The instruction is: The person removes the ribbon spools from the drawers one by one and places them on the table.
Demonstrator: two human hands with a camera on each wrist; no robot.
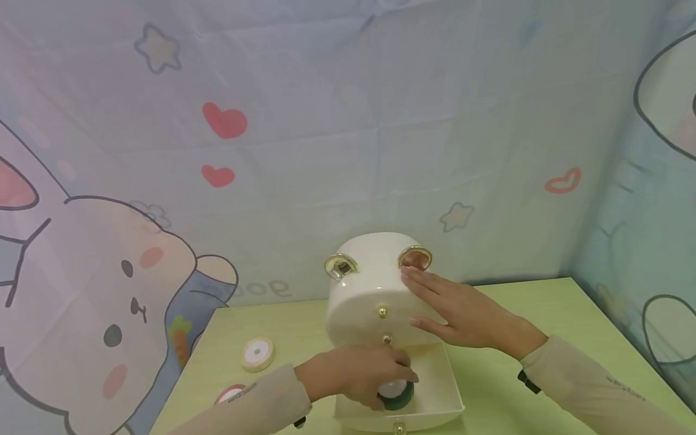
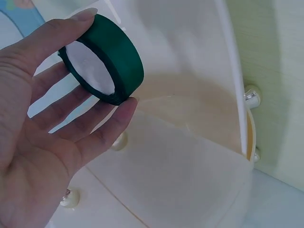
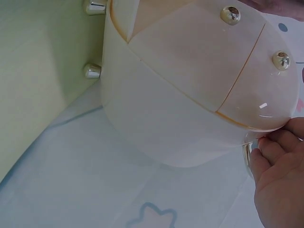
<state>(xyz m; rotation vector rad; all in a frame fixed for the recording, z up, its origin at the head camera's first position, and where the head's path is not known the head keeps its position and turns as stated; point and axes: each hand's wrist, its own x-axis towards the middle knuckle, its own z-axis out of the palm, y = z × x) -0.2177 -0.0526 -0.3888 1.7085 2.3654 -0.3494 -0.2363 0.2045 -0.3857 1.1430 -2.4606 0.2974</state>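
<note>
My left hand (image 1: 359,370) pinches a roll of dark green ribbon (image 2: 124,57) by its edge, thumb on one side and fingertips on the other. The roll is above or inside the open lower drawer (image 1: 439,389) of a glossy cream cabinet (image 1: 372,266); whether it touches the drawer floor cannot be told. Two gold-rimmed ears stand on the cabinet's rounded top. My right hand (image 1: 464,311) rests against the upper right of the cabinet, its fingertips beside the right ear (image 1: 415,258). In the right wrist view, those fingers (image 3: 285,140) touch the curved top edge.
Left of the cabinet, a cream ribbon roll (image 1: 258,353) lies on the green table (image 1: 522,314). A pink-edged roll (image 1: 231,394) is partly covered by my left sleeve. Small round knobs (image 3: 231,15) stick out of the cabinet front. A printed cloth hangs behind.
</note>
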